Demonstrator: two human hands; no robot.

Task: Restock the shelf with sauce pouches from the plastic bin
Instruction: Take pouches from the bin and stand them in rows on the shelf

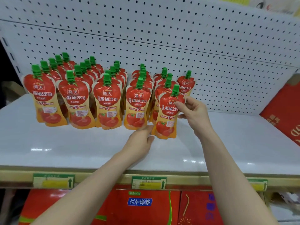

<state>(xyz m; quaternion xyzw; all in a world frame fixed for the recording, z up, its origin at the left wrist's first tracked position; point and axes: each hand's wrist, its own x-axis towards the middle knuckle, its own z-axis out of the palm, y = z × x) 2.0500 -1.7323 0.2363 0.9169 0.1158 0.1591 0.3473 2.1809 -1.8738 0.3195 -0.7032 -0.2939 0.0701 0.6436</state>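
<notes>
Red 六个核桃 cartons (139,208); right hand (194,115) tight on 海天 番茄沙司 pouch (167,120), left hand (140,140) slack.

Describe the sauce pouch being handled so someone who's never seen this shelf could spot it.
On the white shelf against the pegboard stand rows of red, green-capped sauce pouches. In the fifth row from the left, take the front pouch. It alone sits forward of the other fronts, pinched near its top by the right hand.
</notes>
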